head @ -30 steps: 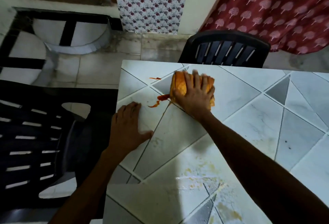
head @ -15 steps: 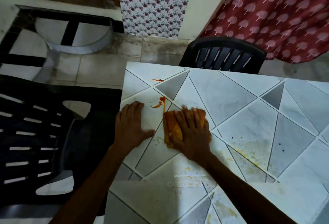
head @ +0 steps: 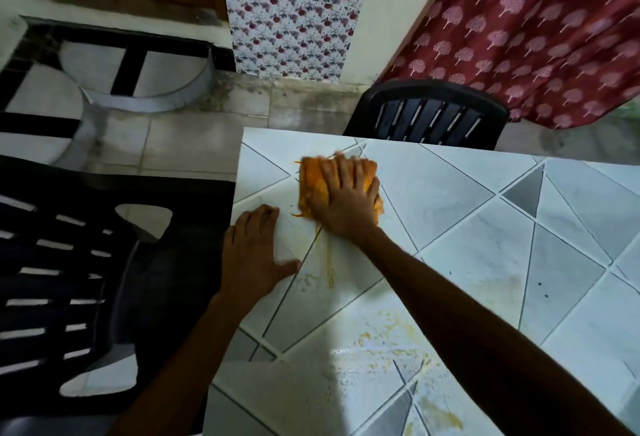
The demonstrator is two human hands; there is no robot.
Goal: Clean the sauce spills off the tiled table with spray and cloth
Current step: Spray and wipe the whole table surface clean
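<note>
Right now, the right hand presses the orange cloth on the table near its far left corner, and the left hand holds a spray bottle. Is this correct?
Partly wrong. The head view shows the left hand resting flat on the table by its left edge, holding nothing. The right hand does press the orange cloth near the far left corner.

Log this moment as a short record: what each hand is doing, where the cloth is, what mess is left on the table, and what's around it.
left hand: flat on the tiled table near its left edge, fingers straight
right hand: pressing flat on the orange cloth
cloth position: near the table's far left corner
mess left: orange streak just below the cloth; yellowish smears nearer the person
surroundings: far black chair; left black chair
spray: not in view
</note>
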